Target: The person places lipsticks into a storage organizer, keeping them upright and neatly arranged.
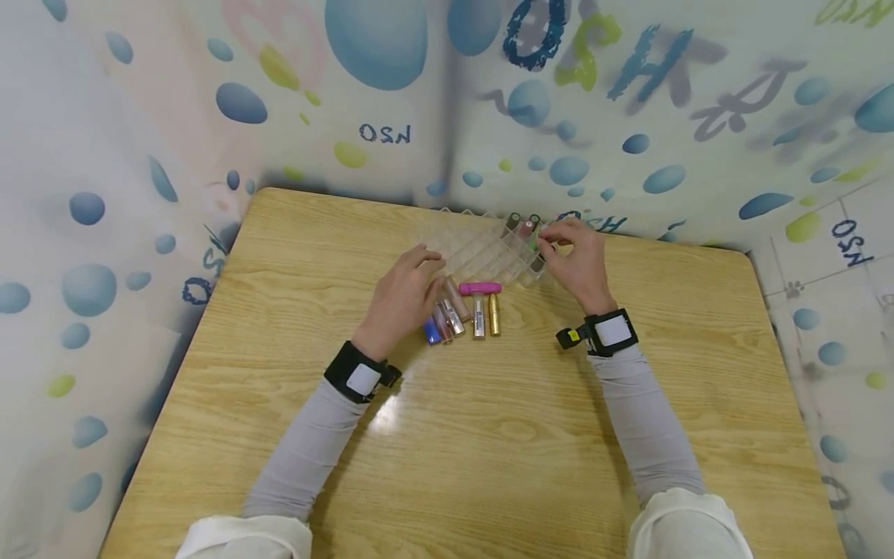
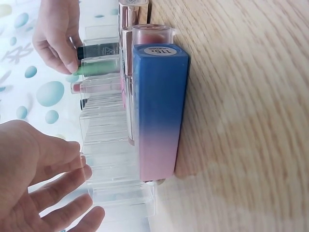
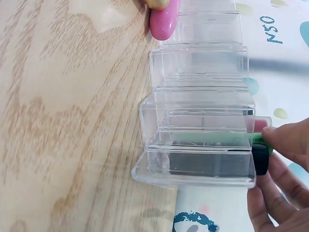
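A clear plastic lipstick organizer (image 1: pixel 457 256) with rows of slots stands at the back of the table. Over its right end, my right hand (image 1: pixel 580 260) pinches the top of a green lipstick tube (image 3: pixel 260 140), whose lower part sits inside a slot. A black tube (image 3: pixel 207 163) stands in the end slot beside it, and a pinkish tube (image 3: pixel 260 123) on the other side. My left hand (image 2: pixel 38 179) is at the organizer's left part, fingers loosely bent and holding nothing; whether the fingertips touch the rim I cannot tell.
In front of the organizer lie several lipsticks: a blue-pink box-shaped one (image 2: pixel 161 111), a bright pink tube (image 1: pixel 480 288), a silver one (image 1: pixel 478 317) and a gold one (image 1: pixel 495 314). Behind the wooden table (image 1: pixel 447 435) hangs a patterned curtain (image 1: pixel 293 101).
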Available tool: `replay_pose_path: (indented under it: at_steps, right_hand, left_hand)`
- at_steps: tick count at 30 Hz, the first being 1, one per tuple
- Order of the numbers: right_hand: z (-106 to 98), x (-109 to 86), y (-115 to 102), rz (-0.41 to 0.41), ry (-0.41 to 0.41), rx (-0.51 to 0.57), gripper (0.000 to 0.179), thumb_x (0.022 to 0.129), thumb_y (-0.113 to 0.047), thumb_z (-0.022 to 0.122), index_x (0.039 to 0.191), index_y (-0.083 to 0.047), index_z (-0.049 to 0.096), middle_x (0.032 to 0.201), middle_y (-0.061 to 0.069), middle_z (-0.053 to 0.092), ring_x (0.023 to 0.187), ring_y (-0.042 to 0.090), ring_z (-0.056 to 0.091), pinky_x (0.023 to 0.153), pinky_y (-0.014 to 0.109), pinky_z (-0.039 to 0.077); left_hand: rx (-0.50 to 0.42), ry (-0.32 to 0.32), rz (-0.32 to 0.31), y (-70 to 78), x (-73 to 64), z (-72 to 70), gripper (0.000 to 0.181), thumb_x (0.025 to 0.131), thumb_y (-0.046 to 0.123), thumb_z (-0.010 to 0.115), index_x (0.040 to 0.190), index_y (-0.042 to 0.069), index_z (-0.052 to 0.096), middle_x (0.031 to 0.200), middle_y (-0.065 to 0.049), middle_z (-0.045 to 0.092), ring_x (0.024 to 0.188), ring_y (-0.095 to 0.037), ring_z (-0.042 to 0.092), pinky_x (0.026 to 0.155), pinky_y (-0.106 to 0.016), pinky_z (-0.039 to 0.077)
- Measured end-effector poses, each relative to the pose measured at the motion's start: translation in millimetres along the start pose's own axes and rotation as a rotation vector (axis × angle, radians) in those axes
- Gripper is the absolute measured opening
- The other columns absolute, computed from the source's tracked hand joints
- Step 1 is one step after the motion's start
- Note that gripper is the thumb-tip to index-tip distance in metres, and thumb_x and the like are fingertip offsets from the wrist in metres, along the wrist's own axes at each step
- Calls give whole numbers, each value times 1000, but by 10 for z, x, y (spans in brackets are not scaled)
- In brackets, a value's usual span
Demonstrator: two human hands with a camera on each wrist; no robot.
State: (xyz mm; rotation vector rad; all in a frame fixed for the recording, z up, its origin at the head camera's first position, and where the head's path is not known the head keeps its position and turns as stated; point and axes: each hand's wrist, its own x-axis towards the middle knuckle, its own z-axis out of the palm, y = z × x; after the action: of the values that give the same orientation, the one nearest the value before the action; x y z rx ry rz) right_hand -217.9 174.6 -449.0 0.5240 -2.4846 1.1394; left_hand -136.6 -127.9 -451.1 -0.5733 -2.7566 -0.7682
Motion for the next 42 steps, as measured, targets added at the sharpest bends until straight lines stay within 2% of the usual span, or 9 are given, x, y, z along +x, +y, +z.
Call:
replay_pose_path:
  at_steps: [14,23,29,36,42]
  right_hand:
    - [-17,6,-14,-7,-2,-16,14,91,-9,75,98,3,80,94,17,72,87,30,67,82,47,56]
    - [-51,-24,-90,-36,18,-12,14,91,-9,75,98,3,80,96,18,73,89,35,67,81,53,54]
    - [-52,-142,-264,-68,31,29,12,91,-9,75,94,2,81,97,17,75,88,33,67,77,49,50]
    - [10,-328,-445,-107,6,80,11,91,-9,76,94,0,81,94,11,76,85,28,66,71,37,47]
    - [96,-478,-565,-97,-37,101,10,90,-8,77,96,-2,81,96,9,77,87,25,68,69,44,48]
  left_hand:
    - [3,15,4,-2,-9,1,29,98,10,66,123,-3,72,131,-17,67,136,-36,54,111,-42,49]
    - [-10,1,-5,-1,-12,3,32,97,12,68,124,-4,71,132,-18,66,137,-38,53,112,-44,48]
    - [-17,-5,-9,1,-6,3,37,95,15,71,126,-4,70,134,-19,64,138,-39,51,109,-45,50]
    - [-24,-5,-20,16,4,8,38,95,16,72,127,-5,69,135,-19,63,139,-39,51,107,-46,52]
    - [-23,-2,-18,25,-5,18,39,95,17,71,128,-4,68,135,-20,62,139,-40,50,108,-46,51]
